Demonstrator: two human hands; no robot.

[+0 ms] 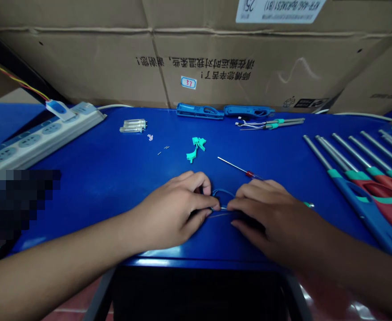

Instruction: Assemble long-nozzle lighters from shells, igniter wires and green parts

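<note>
Blue workbench [116, 151], bearing a white power strip [42, 136] at rear left, with blue plug [59, 110] inserted. Cardboard cartons [236, 58] behind the rear edge. Near that edge: two blue lighter shells [222, 111], wired metal tubes [271, 123], clear tubes [132, 126]. Mid-bench: teal plastic parts [196, 148]. At right: red and blue utility lighters [369, 187], side by side in a row.

We look from the person's head, forward and down across the blue tabletop [99, 178]. The left hand [169, 211] and right hand [269, 218] lie close below us; cardboard cartons [82, 67] stand along the far edge.
</note>
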